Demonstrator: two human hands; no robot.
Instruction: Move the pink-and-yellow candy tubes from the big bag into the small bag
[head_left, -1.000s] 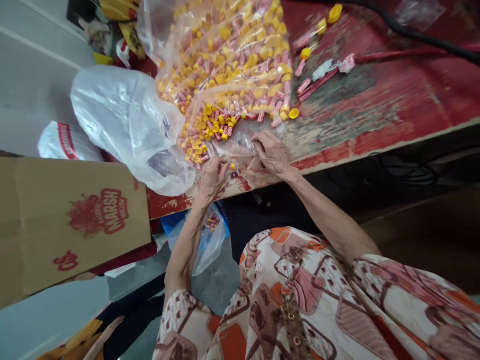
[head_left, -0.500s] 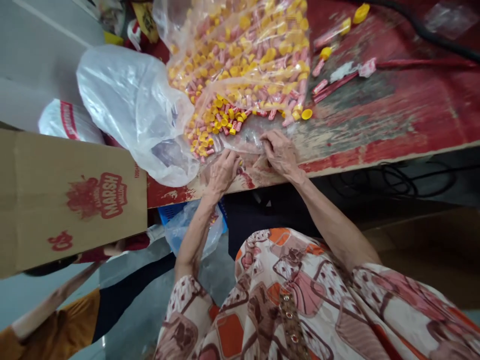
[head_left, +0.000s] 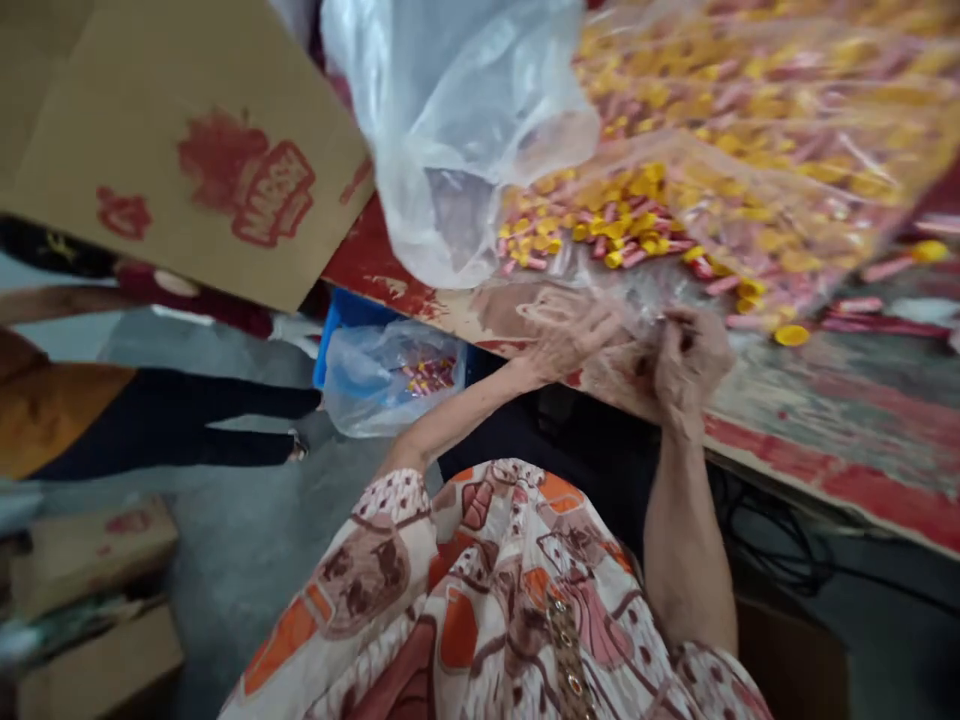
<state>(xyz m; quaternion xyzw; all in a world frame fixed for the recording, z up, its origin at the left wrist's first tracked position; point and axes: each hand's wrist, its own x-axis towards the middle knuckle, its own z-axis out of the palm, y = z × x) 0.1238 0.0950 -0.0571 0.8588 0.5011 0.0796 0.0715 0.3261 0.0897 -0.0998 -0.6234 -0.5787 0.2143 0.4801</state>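
Observation:
Many small pink tubes with yellow caps (head_left: 622,225) lie in a heap at the mouth of a large clear plastic bag (head_left: 780,190) full of more of them. My left hand (head_left: 566,345) rests at the table's near edge, fingers stretched toward the clear plastic and slightly blurred. To its right, my right hand (head_left: 691,360) has its fingers curled together at the plastic's near edge; what they hold, if anything, is too small to tell. A loose yellow cap (head_left: 791,335) lies on the worn red table (head_left: 847,400), right of my right hand.
A whitish plastic bag (head_left: 472,120) and a cardboard box (head_left: 247,130) stand at the left. Below the table edge is a blue basket (head_left: 327,340) with a bagful of tubes (head_left: 431,375). Another person (head_left: 82,400) is at far left; cables (head_left: 780,540) hang lower right.
The view has swung left, bringing more of the blue basket and floor into sight. My left hand's fingers have spread out flatter, and my right hand's fingers are more curled.

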